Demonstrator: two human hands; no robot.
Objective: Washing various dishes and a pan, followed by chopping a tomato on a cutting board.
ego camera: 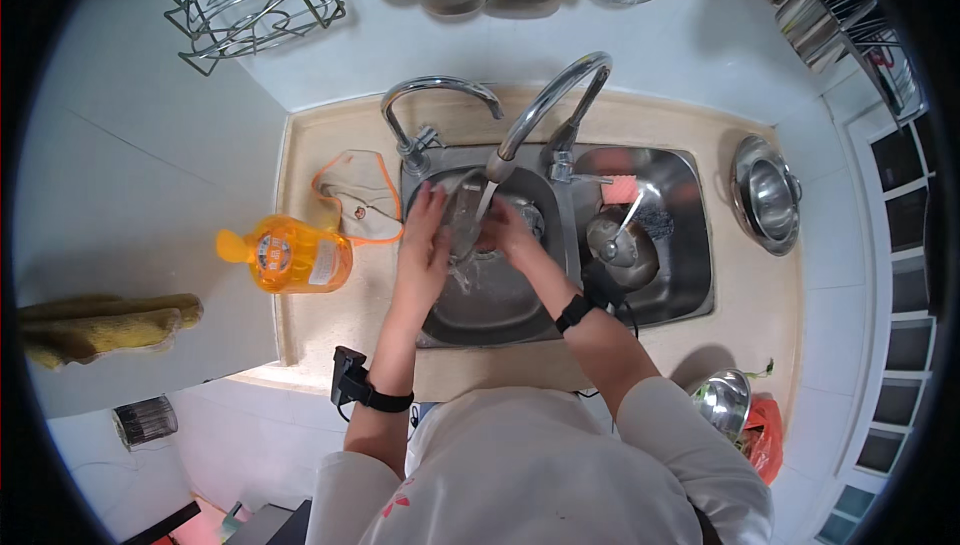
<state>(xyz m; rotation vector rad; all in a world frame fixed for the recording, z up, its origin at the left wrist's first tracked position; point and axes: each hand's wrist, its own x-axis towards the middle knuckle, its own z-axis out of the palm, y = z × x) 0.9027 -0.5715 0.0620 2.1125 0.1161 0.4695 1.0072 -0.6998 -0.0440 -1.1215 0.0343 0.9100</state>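
Note:
Over the left basin (487, 320) of a steel double sink, a clear vessel (463, 219), seemingly a glass bowl, is tilted on its side between my hands. Water streams onto it from the taller faucet (541, 99). My left hand (426, 234) lies along the vessel's left side, fingers pointing up. On the other side, my right hand (510, 231) holds it, its fingertips partly hidden behind the vessel and the stream. Below the right hand, the metal drain strainer (531, 219) shows in the basin.
The right basin (679, 275) holds a metal bowl (637, 256) with a spoon, a pink sponge (620, 189) and a dark scourer (657, 222). An orange detergent bottle (300, 254) and an orange-edged cloth (364, 196) lie left. Steel bowls (772, 196) stand right. A second faucet (439, 84) arches behind.

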